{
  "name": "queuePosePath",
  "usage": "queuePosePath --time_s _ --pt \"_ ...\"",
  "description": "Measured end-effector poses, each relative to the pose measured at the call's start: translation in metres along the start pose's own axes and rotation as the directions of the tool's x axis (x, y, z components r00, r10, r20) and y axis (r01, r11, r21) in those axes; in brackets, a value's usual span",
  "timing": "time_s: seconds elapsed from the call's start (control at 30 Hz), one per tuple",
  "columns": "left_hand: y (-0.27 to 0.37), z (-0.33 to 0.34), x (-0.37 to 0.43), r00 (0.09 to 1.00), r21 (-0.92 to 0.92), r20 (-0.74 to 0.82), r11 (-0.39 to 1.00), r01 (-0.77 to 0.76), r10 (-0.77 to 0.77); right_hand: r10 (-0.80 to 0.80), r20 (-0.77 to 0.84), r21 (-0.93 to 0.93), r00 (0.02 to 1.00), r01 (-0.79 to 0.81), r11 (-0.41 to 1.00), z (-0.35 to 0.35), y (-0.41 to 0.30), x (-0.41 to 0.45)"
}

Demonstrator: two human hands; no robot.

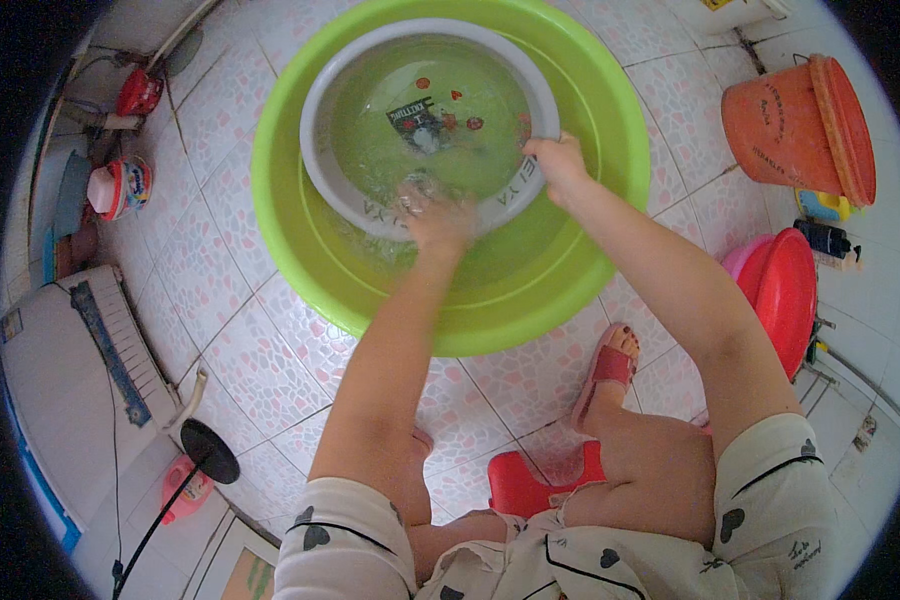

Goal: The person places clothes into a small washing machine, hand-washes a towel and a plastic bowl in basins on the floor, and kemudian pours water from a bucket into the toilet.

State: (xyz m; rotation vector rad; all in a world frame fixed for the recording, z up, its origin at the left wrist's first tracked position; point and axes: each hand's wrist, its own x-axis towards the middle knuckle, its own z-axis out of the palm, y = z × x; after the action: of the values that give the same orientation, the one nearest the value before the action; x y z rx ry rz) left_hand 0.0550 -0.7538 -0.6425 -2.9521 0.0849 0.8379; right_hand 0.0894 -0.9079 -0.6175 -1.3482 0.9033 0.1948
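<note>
A round basin with a grey rim and printed pictures on its bottom sits tilted inside a large lime-green plastic tub. Water fills the basin, and the green tub around it looks wet. My right hand grips the basin's right rim, thumb on top. At the near rim, my left hand is blurred by motion amid splashing water. Its fingers point into the basin, and whether they are closed on anything is unclear.
An orange bucket and red basins stand at the right. A red plastic stool is beneath me. On the left are a white appliance, a detergent tub, a pink jug and a black disc on a rod.
</note>
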Motion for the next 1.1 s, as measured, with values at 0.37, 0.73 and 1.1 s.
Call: queuePosePath --time_s 0.37,0.73,1.1 --pt "0.061 0.014 0.018 0.880 -0.762 -0.347 0.450 -0.466 0.325 0.049 0.065 0.259 0.997 -0.064 0.964 0.013 0.006 -0.008" --pt "-0.026 -0.001 -0.001 0.789 -0.285 0.141 0.788 -0.546 0.598 0.038 0.089 -0.020 0.995 -0.037 0.999 -0.013 -0.002 0.025" --pt "-0.077 -0.018 0.009 0.945 0.609 0.029 0.744 -0.274 0.325 -0.031 0.129 -0.077 0.991 0.041 0.996 -0.018 -0.031 0.025"
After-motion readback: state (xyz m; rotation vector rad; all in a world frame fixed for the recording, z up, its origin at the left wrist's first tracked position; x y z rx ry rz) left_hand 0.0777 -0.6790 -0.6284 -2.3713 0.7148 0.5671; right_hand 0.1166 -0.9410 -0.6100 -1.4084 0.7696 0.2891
